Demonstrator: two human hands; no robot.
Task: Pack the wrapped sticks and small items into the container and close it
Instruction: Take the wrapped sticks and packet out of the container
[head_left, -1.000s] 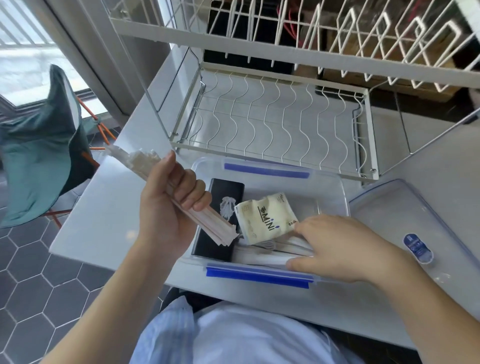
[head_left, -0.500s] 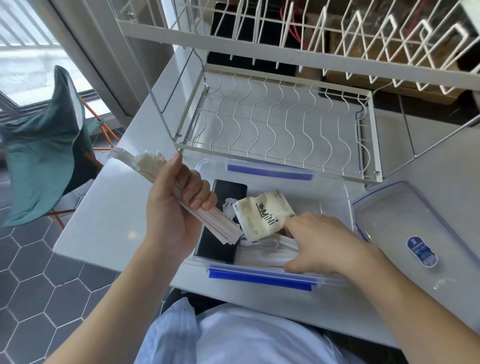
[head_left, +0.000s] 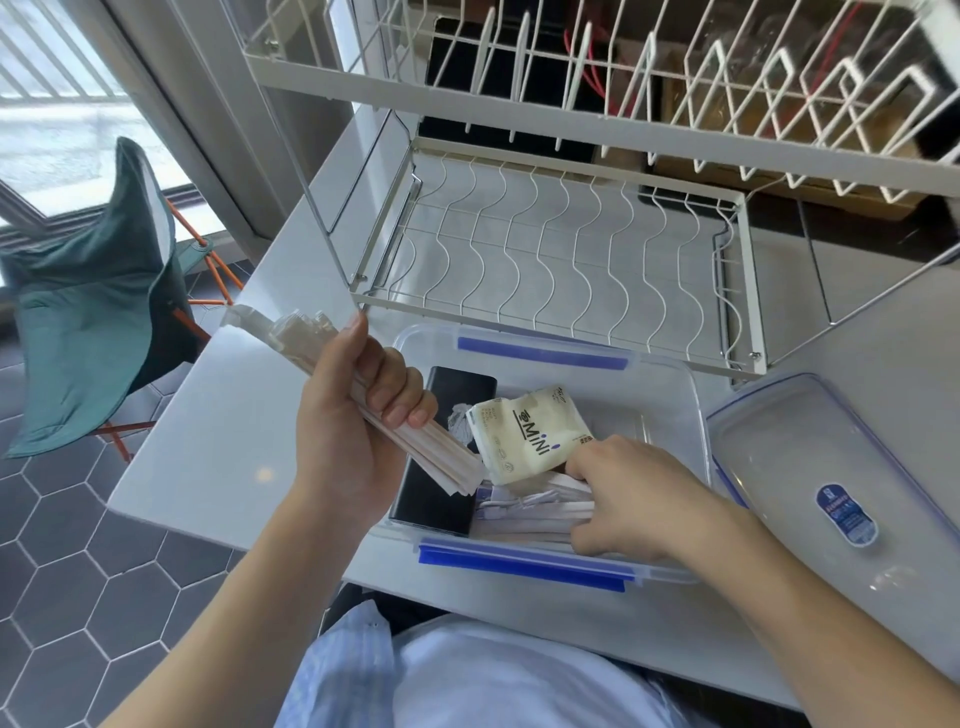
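Note:
A clear plastic container with blue latches sits open on the white table in front of me. Inside lie a black flat box, a cream tissue pack marked MINI, a white cable and more paper-wrapped sticks. My left hand grips a bundle of wrapped sticks, tilted over the container's left end. My right hand reaches down into the container, fingers on the wrapped sticks under the tissue pack. The clear lid lies flat to the right.
A white wire dish rack stands right behind the container, its upper tier overhanging. The table's left edge drops to a tiled floor with a green folding chair. My light blue shirt is at the bottom.
My right hand has slid left along the container bottom, under the tissue pack. The left hand keeps hold of the stick bundle, almost unmoved.

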